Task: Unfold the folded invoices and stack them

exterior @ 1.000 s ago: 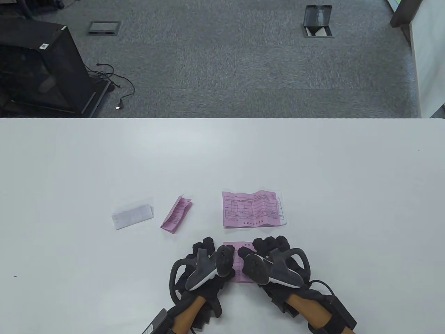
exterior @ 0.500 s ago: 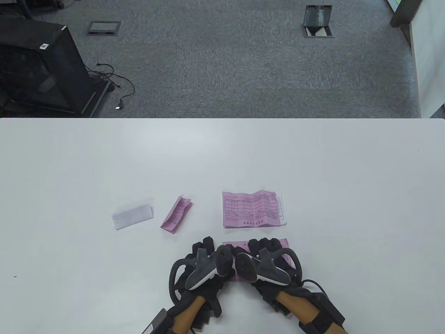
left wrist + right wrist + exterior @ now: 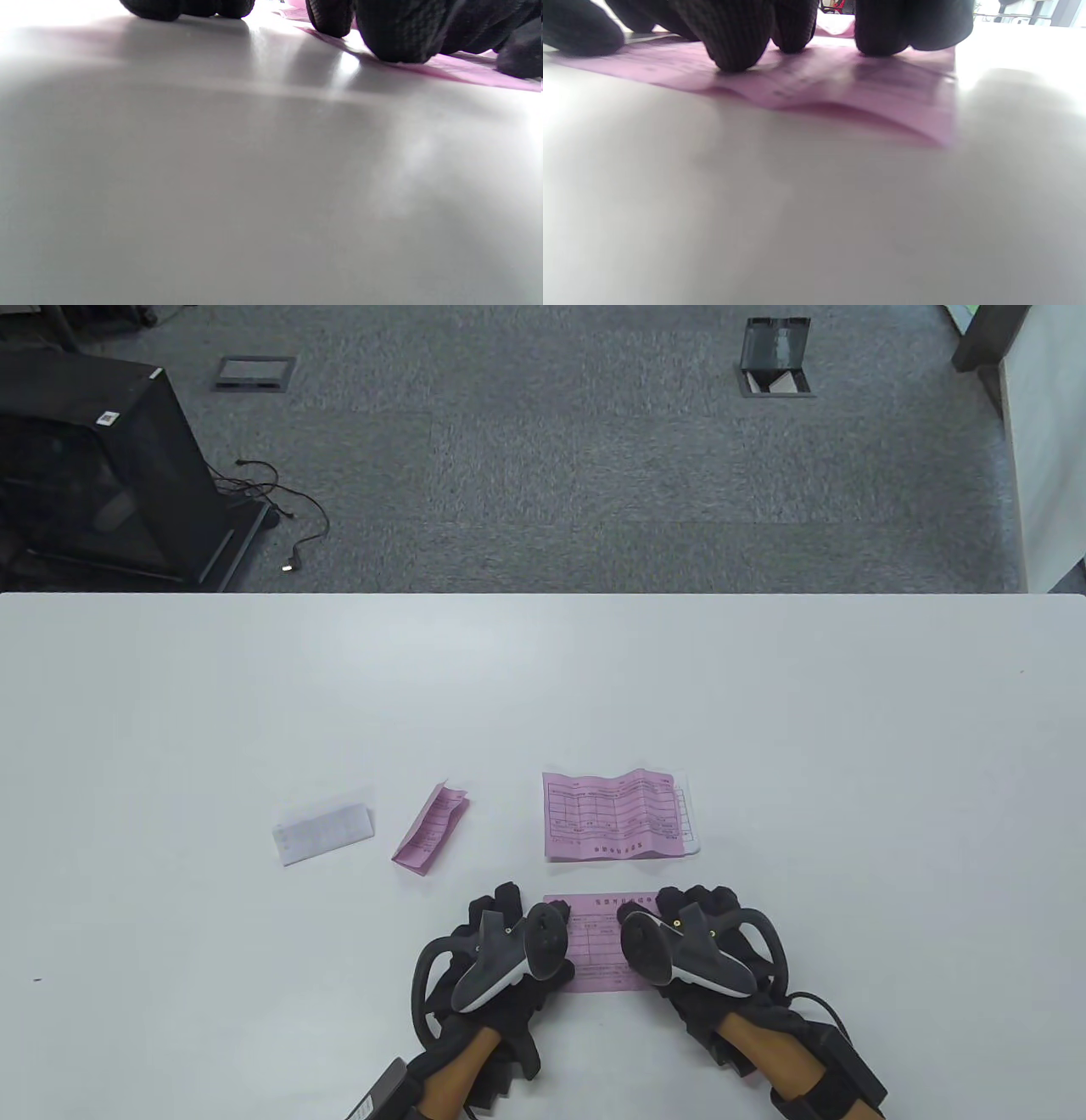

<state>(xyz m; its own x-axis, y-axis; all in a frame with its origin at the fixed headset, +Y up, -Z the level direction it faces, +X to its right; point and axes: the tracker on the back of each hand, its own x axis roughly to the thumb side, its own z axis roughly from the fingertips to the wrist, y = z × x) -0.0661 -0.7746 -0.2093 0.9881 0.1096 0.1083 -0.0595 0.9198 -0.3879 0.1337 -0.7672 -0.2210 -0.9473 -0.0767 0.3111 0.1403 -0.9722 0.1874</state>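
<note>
A pink invoice (image 3: pixel 599 950) lies unfolded flat on the white table (image 3: pixel 543 687) near the front edge. My left hand (image 3: pixel 509 929) presses its left end; my right hand (image 3: pixel 696 912) presses its right end. In the right wrist view the fingertips (image 3: pixel 736 46) rest on the pink sheet (image 3: pixel 840 93), which still bulges at a crease. In the left wrist view fingertips (image 3: pixel 394 38) press the sheet's edge (image 3: pixel 466 72). Behind it lies the stack of unfolded invoices (image 3: pixel 615 816), pink on top. A folded pink invoice (image 3: pixel 430 827) and a folded white invoice (image 3: pixel 323 834) lie to the left.
The table's far edge (image 3: pixel 543 595) runs across the middle of the table view, with grey carpet beyond. A black cabinet (image 3: pixel 102 475) stands on the floor at far left.
My right hand slid left, then right along the pink invoice, flattening it and uncovering its middle. My left hand stayed in place.
</note>
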